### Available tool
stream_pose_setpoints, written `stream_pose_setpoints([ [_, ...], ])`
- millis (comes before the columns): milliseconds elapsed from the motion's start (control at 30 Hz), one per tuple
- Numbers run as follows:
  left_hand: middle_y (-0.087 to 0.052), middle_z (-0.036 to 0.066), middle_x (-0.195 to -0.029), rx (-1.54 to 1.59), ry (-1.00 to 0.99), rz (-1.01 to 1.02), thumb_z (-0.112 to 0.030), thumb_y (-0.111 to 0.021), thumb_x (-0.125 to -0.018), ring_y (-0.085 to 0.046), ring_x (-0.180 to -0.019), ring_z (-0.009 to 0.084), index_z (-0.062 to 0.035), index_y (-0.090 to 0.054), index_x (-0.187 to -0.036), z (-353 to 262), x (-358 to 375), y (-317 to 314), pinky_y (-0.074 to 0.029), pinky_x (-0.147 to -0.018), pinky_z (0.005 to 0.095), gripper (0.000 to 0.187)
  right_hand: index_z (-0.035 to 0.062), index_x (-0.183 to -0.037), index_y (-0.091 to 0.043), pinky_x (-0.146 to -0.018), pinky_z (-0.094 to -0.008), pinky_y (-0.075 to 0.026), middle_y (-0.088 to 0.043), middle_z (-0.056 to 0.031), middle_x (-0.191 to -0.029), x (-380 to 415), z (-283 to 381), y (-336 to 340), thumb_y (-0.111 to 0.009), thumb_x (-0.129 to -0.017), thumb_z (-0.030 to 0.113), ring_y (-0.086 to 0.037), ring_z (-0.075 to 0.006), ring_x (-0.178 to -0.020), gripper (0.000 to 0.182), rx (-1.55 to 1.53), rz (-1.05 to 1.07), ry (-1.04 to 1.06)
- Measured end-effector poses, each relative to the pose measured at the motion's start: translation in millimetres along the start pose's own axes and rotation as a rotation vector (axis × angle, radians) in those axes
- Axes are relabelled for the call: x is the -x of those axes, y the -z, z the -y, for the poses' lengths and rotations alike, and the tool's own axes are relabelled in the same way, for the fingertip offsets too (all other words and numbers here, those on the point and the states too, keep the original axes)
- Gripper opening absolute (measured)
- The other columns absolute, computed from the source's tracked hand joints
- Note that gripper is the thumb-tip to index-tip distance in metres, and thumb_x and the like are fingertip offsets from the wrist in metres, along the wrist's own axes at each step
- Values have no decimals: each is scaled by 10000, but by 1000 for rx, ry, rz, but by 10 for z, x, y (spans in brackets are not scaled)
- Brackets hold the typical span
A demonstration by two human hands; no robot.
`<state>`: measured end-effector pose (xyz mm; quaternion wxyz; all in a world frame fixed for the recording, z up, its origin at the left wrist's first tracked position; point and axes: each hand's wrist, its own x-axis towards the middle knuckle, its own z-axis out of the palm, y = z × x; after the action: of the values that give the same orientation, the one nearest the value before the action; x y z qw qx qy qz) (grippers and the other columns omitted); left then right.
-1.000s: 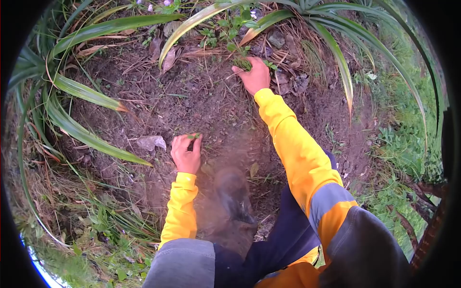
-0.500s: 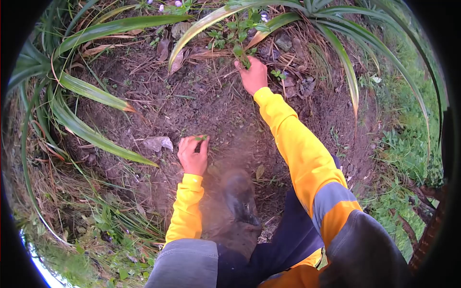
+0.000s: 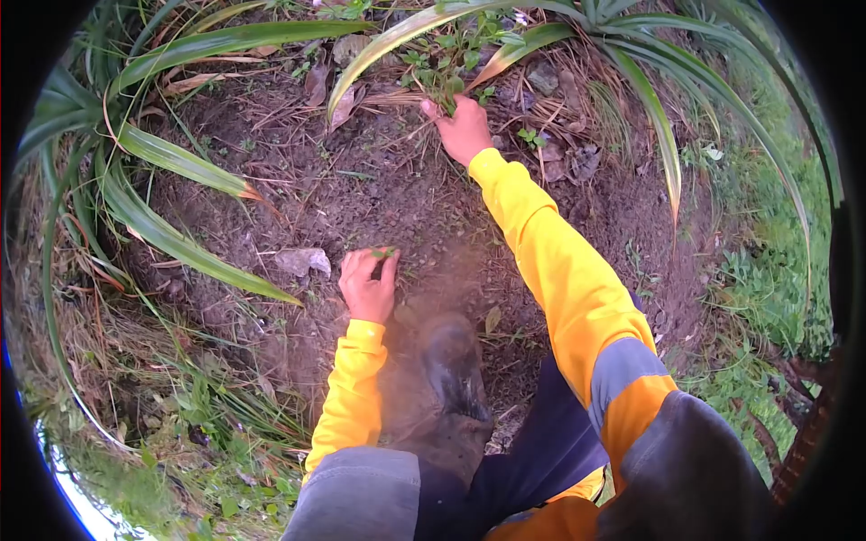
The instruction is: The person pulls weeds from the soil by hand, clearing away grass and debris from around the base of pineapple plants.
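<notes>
My right hand (image 3: 463, 131) reaches out to a leafy green weed (image 3: 448, 88) at the top middle. Its thumb and fingers lie on either side of the lower stems, and the weed's base is partly hidden by the hand. My left hand (image 3: 368, 281) is low over the soil, fingers curled in a pinch. A small green leaf piece (image 3: 382, 253) shows at its fingertips; how much more lies inside the fingers is hidden.
Long strap-leaved plants stand at the left (image 3: 68, 117) and top right (image 3: 600, 22), their leaves arching over the soil (image 3: 316, 198). A pale stone (image 3: 303, 261) lies left of my left hand. My muddy boot (image 3: 454, 365) is below. Grass (image 3: 767, 298) covers the right side.
My right hand has shifted slightly left, its thumb now farther out from the fingers, and the weed's lower stems have moved with it. My left hand stays almost in place.
</notes>
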<state>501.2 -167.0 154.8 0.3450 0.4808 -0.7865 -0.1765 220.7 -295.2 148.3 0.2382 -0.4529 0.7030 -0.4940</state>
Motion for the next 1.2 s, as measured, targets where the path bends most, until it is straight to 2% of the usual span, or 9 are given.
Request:
stream_pose_setpoints([
  [367,-751,96,-938,52,73,13,-78,-833,-848,-696,-882,266,-32,-753,-923,-4,14,30,-535,-830,366,119,8,-1174,-692,-896,-503,-542,-706,-223,-1052,576,39,-124,-781,-900,178,-675,-461,-1018,335,237,112,213],
  [467,-732,97,-950,164,252,-3,-79,-816,-890,-685,-864,208,-8,-741,-945,-100,23,70,-536,-794,318,118,2,-1129,-714,-761,-450,-569,-733,-211,-875,692,118,-68,-779,-950,239,-720,-395,-790,304,105,252,31],
  [500,-723,92,-956,215,317,-21,-82,-808,-906,-677,-860,181,2,-734,-946,-208,3,109,-534,-786,303,119,7,-1114,-716,-659,-413,-564,-716,-147,-745,789,200,-37,-749,-991,254,-710,-281,-635,278,-9,284,-14],
  [600,-682,43,-1002,466,485,-47,-112,-698,-1023,-635,-909,103,17,-689,-1057,-338,51,92,-520,-831,264,134,-10,-1100,-698,-565,-360,-537,-713,-49,-762,1294,467,139,-743,-1001,240,-640,-144,-579,273,-261,450,-324],
  [667,-672,27,-1012,807,663,-88,-134,-636,-1068,-635,-931,105,9,-664,-1137,-314,173,-71,-517,-858,264,161,-5,-1115,-696,-708,-422,-557,-743,-114,-782,1653,541,146,-738,-986,236,-737,-239,-731,276,-287,473,-433],
  [800,-604,93,-1301,1170,783,-153,-266,-552,-1120,-585,-1166,167,-37,-547,-1301,-627,263,-182,-471,-1053,344,292,35,-1289,-653,-1081,-339,-464,-699,-69,-1283,2197,671,7,-664,-1042,249,-631,-155,-1177,327,-822,469,-534],
  [933,-522,109,-1296,529,215,43,-340,-758,-999,-510,-1215,162,-40,-481,-1286,-577,448,-109,-422,-1067,319,499,57,-1323,-645,-1100,-365,-448,-693,-62,-1298,2215,689,263,-546,-1075,496,-620,-205,-1206,515,-1525,682,-960],
  [1100,-592,11,-870,638,708,-189,-131,-791,-967,-559,-789,118,-55,-508,-999,-843,596,-120,-489,-711,282,295,63,-1521,-495,-1102,-384,-442,-668,-115,-1381,2294,601,651,-457,-951,826,-598,-236,-1278,953,-1673,999,-1270],
  [1200,-576,19,-856,423,680,-352,-129,-780,-975,-552,-764,113,-43,-498,-941,-714,623,-128,-493,-663,301,297,66,-1583,-413,-1139,-431,-418,-642,-115,-1442,2415,686,574,-476,-936,835,-580,-266,-1324,1008,-1437,885,-1374],
])
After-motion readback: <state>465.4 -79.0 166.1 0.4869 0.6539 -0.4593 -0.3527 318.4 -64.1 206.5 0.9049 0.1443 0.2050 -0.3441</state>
